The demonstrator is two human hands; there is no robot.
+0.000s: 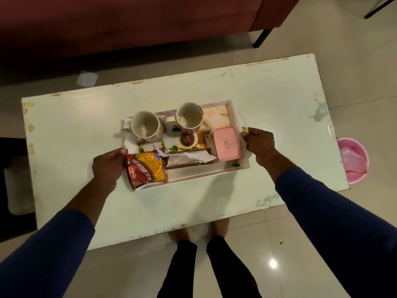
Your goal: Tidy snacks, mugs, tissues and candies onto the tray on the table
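A white rectangular tray lies in the middle of the pale table. Two patterned mugs stand at its far side. A small bowl of candies sits between them and a pink-lidded box at the right. A tissue box with a torn tissue lies along the near side, and a red and yellow snack packet rests on the left corner. My left hand grips the tray's left end beside the packet. My right hand grips the tray's right end.
A dark red sofa runs along the far side of the table. A pink bucket stands on the floor past the table's right end. A scrap of white paper lies on the floor by the sofa. My legs are against the near edge.
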